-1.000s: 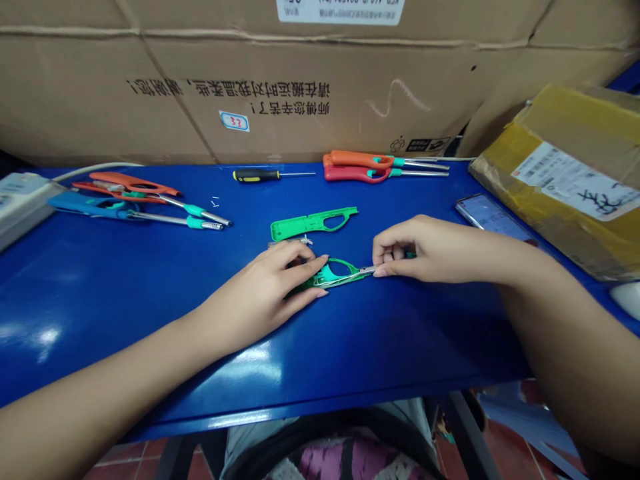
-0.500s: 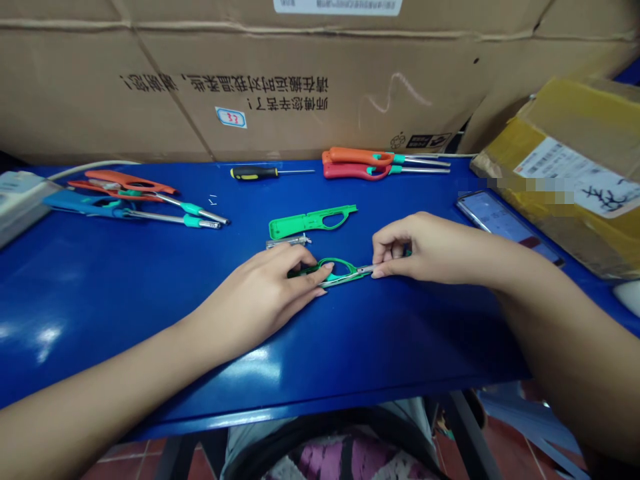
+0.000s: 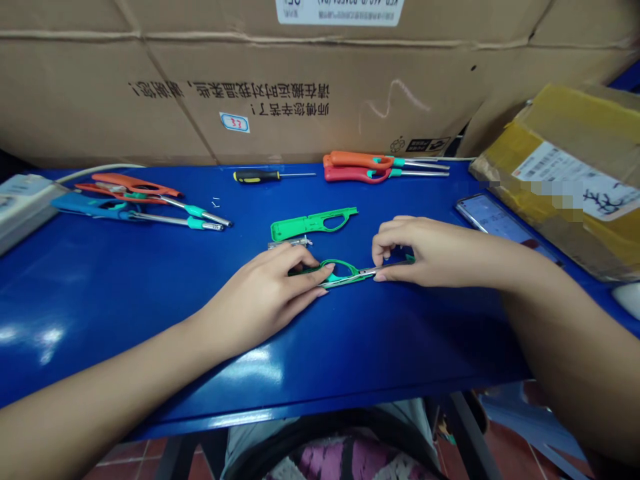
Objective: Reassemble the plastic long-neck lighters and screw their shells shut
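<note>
My left hand [image 3: 273,283] is closed on an opened green lighter [image 3: 345,263], a long-nosed one, and presses it against the table. The fingertips cover its handle end; the finger loop and a turquoise trigger show beyond them. On the right, the lighter's metal tube [image 3: 369,272] runs toward my right hand [image 3: 423,250]. My right thumb lies along the tube with the fingers curled above it, and the hand partly hides the tube's far end. Just beyond my left hand lie the loose green half-shell [image 3: 315,223] and a small metal-and-clear part [image 3: 290,244], partly covered by the fingers.
A screwdriver [image 3: 257,176] lies at the back of the blue table [image 3: 320,360]. Orange and red lighters [image 3: 357,167] lie right of it; opened orange and blue ones [image 3: 115,200] lie left. A phone [image 3: 500,220] and taped carton [image 3: 560,167] stand right, a power strip [image 3: 25,207] left.
My right hand has shifted slightly right along the metal tube, and its fingertips have parted a little, showing more tube. My left hand keeps its hold. The view has tilted slightly.
</note>
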The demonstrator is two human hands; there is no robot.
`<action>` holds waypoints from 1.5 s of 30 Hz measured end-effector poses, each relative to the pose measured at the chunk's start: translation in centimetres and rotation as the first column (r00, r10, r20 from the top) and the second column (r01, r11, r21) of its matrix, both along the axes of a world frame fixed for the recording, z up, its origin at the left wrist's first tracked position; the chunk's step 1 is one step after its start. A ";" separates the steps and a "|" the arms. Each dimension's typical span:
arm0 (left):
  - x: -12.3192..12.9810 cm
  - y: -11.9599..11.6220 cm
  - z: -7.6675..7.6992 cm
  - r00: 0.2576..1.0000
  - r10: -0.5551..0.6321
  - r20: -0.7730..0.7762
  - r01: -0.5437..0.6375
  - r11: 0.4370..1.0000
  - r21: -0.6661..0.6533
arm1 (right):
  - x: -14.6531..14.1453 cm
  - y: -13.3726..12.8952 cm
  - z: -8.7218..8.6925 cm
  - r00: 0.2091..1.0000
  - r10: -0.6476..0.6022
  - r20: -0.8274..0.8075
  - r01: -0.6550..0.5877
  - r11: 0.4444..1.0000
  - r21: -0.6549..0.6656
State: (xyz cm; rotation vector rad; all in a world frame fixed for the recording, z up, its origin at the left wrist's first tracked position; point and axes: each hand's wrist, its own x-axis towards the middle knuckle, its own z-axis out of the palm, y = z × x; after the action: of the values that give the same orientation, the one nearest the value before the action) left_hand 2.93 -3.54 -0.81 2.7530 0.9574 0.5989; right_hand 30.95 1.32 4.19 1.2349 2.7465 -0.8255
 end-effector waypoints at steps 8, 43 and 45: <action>0.0 0.0 -0.1 0.998 0.006 0.058 -0.004 0.999 -0.032 | -0.9 0.0 -1.0 0.984 -0.118 -0.131 0.111 0.992 -0.057; 0.1 -0.4 0.7 0.990 -0.001 0.144 0.009 0.998 -0.056 | -1.9 -1.1 -0.6 0.964 0.147 -0.223 -0.126 0.987 0.103; 0.2 -0.3 0.7 0.988 -0.008 0.151 0.017 0.998 -0.060 | -2.0 -1.2 -0.7 0.960 0.148 -0.239 -0.125 0.986 0.107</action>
State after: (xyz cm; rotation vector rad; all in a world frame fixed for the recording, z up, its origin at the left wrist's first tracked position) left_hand 3.14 -3.87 -0.12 2.6145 0.9082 0.7506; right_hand 28.98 0.16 3.50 1.0010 3.0559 -0.9049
